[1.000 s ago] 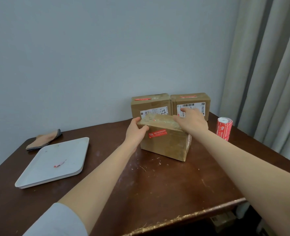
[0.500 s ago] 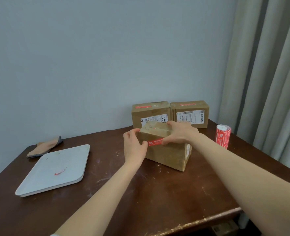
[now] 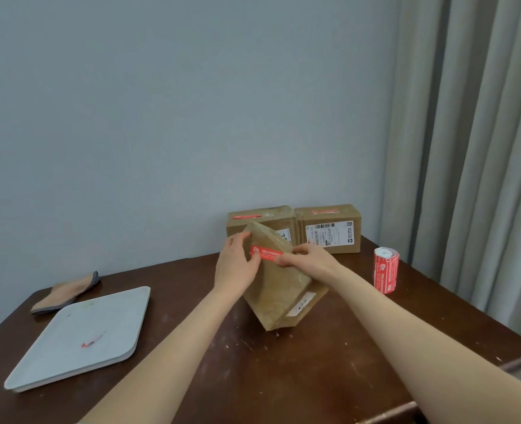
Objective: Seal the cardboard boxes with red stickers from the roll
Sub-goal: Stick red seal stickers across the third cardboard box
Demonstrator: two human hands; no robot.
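Gripping tilted box (image 3: 279, 289): left hand (image 3: 234, 267), right hand (image 3: 311, 260) | scuffed table (image 3: 283, 377) | grey wall (image 3: 192, 117), curtain (image 3: 482, 148)

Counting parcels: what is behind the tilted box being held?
Two boxes stand side by side at the wall: the left box and the right box, each with a red sticker on top. The tilted box covers part of the left box's front and label.
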